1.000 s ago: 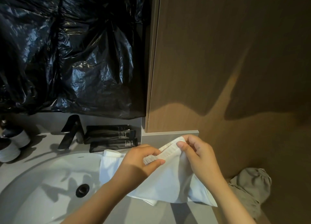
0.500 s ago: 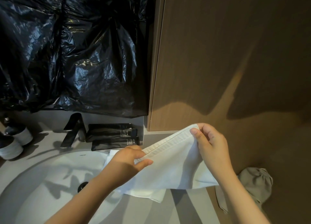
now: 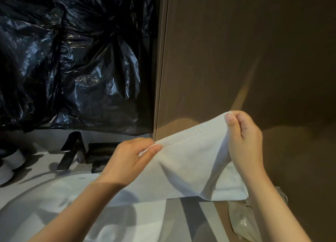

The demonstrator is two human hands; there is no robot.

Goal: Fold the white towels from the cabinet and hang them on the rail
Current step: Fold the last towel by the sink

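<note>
– Two hands first. State of each?
– Item 1, my left hand [image 3: 127, 161]: thumb and forefinger pinch the lower left end of the towel's hem. Item 2, my right hand [image 3: 243, 141]: fingers curled, thumb pressed on the hem's upper corner, held higher than the left hand.

– And the towel?
– Item 3, white towel [image 3: 190, 170], one piece. It is stretched between both my hands along its stitched edge and slants up to the right. The rest hangs below in soft folds above the counter. Whether its bottom edge touches the counter, I cannot tell.

– Underneath?
– Item 4, white basin [image 3: 54, 205], lower left, under my left forearm. Item 5, grey countertop [image 3: 196, 220], beside the basin and crossed by shadows.

– Further out?
– Item 6, dark faucet [image 3: 72, 150], behind the basin, slanted.
Item 7, black tubes [image 3: 101, 150], lying flat just right of the faucet. Too blurred to count.
Item 8, pale jars [image 3: 11, 161], far left edge, blurred.
Item 9, black plastic sheeting [image 3: 72, 59], crumpled and glossy, hanging above the faucet.
Item 10, brown wood-grain panel [image 3: 236, 50], upright, filling the right side behind the towel.
Item 11, grey fabric [image 3: 240, 221], low at the right past the counter's edge, partly behind my right forearm.
</note>
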